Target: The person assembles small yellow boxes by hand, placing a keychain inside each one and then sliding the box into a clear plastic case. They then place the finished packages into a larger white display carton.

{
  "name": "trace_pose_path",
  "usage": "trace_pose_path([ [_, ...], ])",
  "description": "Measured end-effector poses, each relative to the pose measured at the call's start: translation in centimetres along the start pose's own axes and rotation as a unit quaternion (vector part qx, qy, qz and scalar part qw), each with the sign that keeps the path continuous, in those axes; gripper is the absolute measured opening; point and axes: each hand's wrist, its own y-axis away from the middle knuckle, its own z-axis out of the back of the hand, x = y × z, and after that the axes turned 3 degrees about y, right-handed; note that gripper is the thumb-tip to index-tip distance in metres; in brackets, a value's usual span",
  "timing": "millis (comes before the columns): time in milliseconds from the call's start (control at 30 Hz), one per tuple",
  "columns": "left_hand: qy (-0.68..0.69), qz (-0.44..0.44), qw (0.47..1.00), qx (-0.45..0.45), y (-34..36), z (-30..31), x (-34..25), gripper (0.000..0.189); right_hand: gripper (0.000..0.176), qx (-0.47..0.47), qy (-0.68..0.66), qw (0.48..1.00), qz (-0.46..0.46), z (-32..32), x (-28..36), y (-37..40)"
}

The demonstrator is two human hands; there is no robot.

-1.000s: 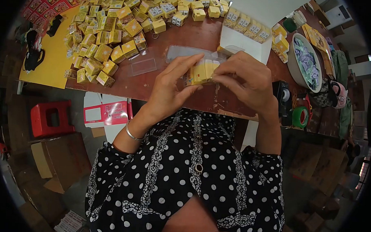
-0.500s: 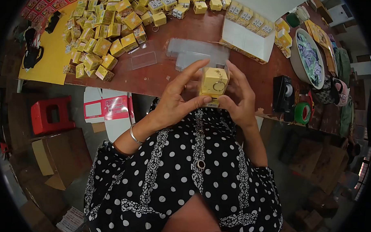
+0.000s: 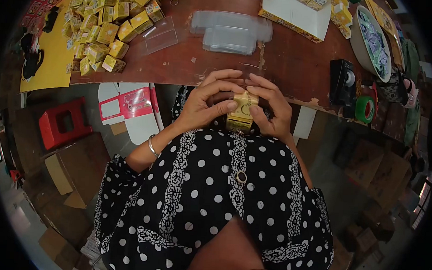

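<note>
Both hands hold one small yellow box (image 3: 240, 114) in front of the dotted shirt, just off the table's near edge. A keychain ring on a short chain shows on its upper face, seemingly behind clear plastic. My left hand (image 3: 210, 99) wraps its left side, thumb on the face. My right hand (image 3: 270, 106) grips the right side, its thumb also on the box. Beyond them, clear plastic trays (image 3: 229, 33) lie on the red-brown table (image 3: 180, 69). A flat clear plastic piece (image 3: 161, 36) rests left of the trays.
Many small yellow boxes (image 3: 107, 32) are heaped at left. An open white carton (image 3: 298, 16) stands at back right. Further right are a bowl of wrapped packets (image 3: 374, 43), a black tape dispenser (image 3: 340, 84) and green tape (image 3: 364, 109). A red stool (image 3: 66, 122) stands at lower left.
The held box has come down toward the body and past the table's edge, with both hands still around it. The camera view has tilted down, so the table items sit higher.
</note>
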Motion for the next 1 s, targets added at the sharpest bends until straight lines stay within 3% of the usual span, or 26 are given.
trace_pose_path([
  [100, 0.055, -0.004, 0.998, 0.014, -0.5, 0.5, 0.6, 0.034, 0.035, -0.015, -0.048, 0.999, -0.018, -0.4, 0.0, -0.2],
  [233, 0.14, -0.006, 0.99, -0.023, -0.8, 0.0, 0.4, 0.026, 0.035, -0.053, -0.129, 0.989, 0.054, -1.5, -1.9, 0.3],
  [300, 0.087, 0.017, 0.996, -0.024, -0.9, 0.2, 0.4, 0.019, 0.036, -0.054, -0.153, 0.984, 0.076, -1.5, -1.8, 0.4],
  [367, 0.043, 0.012, 0.999, -0.016, -0.7, 0.5, 0.1, 0.019, 0.03, -0.045, -0.134, 0.99, 0.004, -0.9, -0.4, 0.3],
  [500, -0.053, -0.018, 0.998, 0.008, -0.7, 0.8, -0.9, 0.017, 0.02, 0.009, -0.158, 0.986, 0.043, 0.3, -0.4, -0.6],
  [667, -0.105, -0.021, 0.994, 0.029, -1.3, 0.4, -1.8, 0.016, 0.013, 0.032, -0.202, 0.971, -0.12, 1.0, 1.6, -1.3],
  [733, -0.105, -0.012, 0.994, 0.025, -1.6, 0.2, -2.4, 0.015, 0.012, 0.041, -0.178, 0.974, -0.134, 1.4, 2.1, -1.6],
  [800, -0.214, -0.05, 0.975, 0.045, -1.8, 0.3, -2.9, 0.013, 0.012, 0.05, -0.154, 0.976, -0.149, 1.7, 2.6, -2.0],
  [900, -0.216, -0.041, 0.975, 0.018, -1.9, 0.0, -3.2, 0.012, 0.011, 0.04, -0.149, 0.977, -0.145, 2.0, 3.3, -2.7],
  [1000, -0.155, 0.002, 0.988, -0.012, -1.9, -0.5, -3.4, 0.014, 0.01, 0.035, -0.217, 0.952, -0.213, 2.0, 3.5, -3.2],
])
